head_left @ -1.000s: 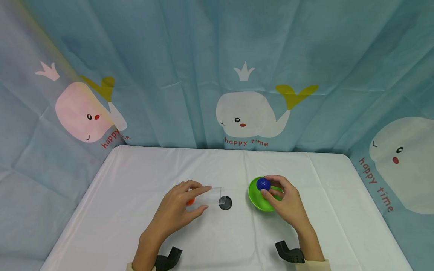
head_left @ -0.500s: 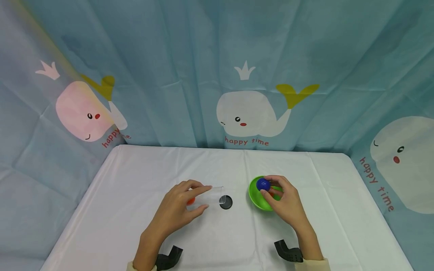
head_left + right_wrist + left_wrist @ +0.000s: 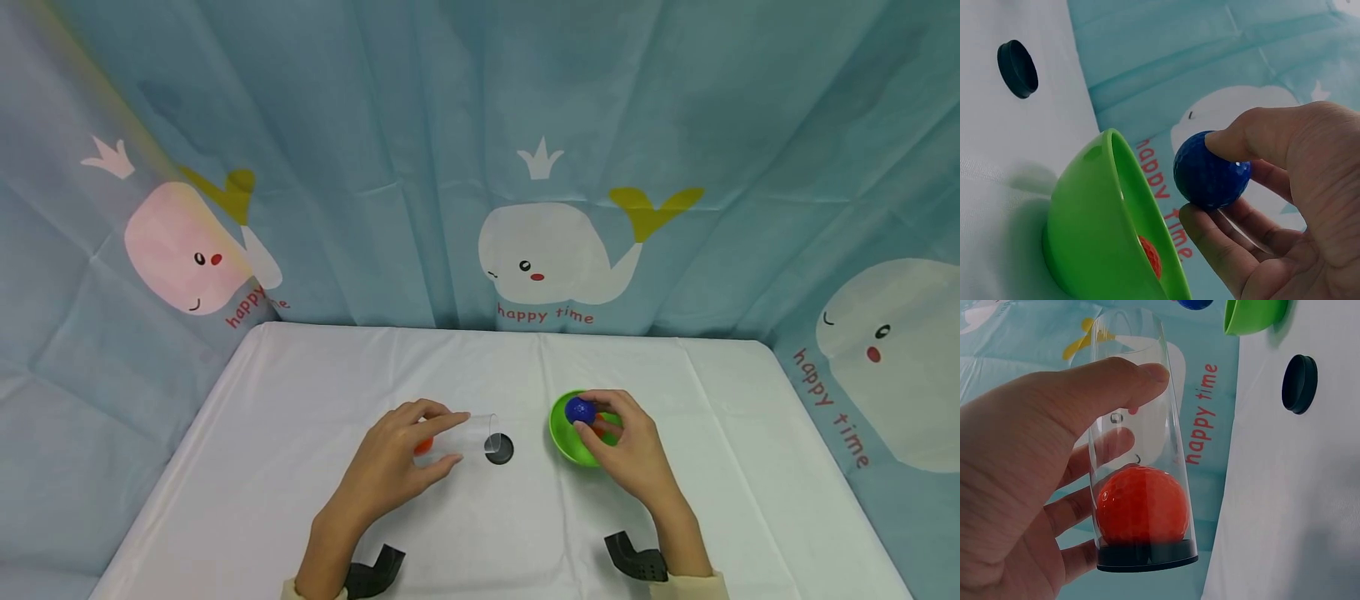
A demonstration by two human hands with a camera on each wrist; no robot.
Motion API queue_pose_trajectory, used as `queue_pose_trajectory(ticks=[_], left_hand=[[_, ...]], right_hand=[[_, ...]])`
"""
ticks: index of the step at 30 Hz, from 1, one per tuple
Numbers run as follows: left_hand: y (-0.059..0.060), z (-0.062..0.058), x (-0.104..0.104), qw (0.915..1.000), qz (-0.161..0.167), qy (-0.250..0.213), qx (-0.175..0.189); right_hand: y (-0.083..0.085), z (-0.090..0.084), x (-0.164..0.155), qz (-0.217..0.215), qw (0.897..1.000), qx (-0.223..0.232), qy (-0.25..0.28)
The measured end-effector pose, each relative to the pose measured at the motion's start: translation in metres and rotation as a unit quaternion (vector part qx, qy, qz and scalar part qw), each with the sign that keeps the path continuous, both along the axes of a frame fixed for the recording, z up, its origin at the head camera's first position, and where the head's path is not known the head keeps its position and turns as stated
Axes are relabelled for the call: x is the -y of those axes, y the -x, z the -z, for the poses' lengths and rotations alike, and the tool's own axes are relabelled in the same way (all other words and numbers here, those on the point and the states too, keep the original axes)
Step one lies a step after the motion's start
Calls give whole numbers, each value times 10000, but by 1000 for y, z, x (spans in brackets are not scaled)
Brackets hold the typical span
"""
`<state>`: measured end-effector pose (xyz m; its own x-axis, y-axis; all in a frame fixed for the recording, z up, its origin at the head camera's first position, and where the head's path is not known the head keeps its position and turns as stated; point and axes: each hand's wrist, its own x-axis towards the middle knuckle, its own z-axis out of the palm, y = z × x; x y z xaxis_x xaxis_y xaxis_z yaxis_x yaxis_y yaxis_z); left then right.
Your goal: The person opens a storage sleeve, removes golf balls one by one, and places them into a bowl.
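My left hand (image 3: pixel 397 454) grips a clear plastic tube (image 3: pixel 1166 434) with thumb and fingers. An orange-red golf ball (image 3: pixel 1142 505) sits in the tube against its black end cap (image 3: pixel 1147 555); the other end is uncovered. Between my right hand's (image 3: pixel 630 446) thumb and fingers is a blue golf ball (image 3: pixel 1210 170), held over the green bowl (image 3: pixel 1088 225). Inside that bowl lies another orange-red ball (image 3: pixel 1150 256), partly hidden by the rim. A loose black cap (image 3: pixel 498 449) lies on the white cloth, below the tube's uncovered end in the head view.
A white cloth covers the table (image 3: pixel 465 367). Behind it hangs a blue-green curtain (image 3: pixel 420 167) printed with whales. Each wrist carries a black camera mount, the left one (image 3: pixel 375 573) and the right one (image 3: pixel 636 558) both near the table's front.
My right hand has shifted very slightly left with the blue ball, so more of the orange-red ball in the bowl shows. The left hand and tube stay nearly still.
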<state>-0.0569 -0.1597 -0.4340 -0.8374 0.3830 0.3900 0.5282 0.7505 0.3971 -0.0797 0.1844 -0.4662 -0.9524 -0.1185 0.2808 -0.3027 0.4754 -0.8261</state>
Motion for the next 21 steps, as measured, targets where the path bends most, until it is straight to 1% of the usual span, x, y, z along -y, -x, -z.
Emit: queue_pose_trajectory(ticks=[7,11,17,21], left_hand=[[1,1,1,10000,-9,-15,-60],[1,1,1,10000,10,-37,1],[1,1,1,10000,39,-11,85],[2,1,1,10000,40,4,64]], right_hand=[[0,-7,0,93,9997,-238,63],[0,-8,-2,177,9995,-277,20],[-1,-7,-3,114,9996,-248,31],[-1,-8,-3,58,9995,-307,78]])
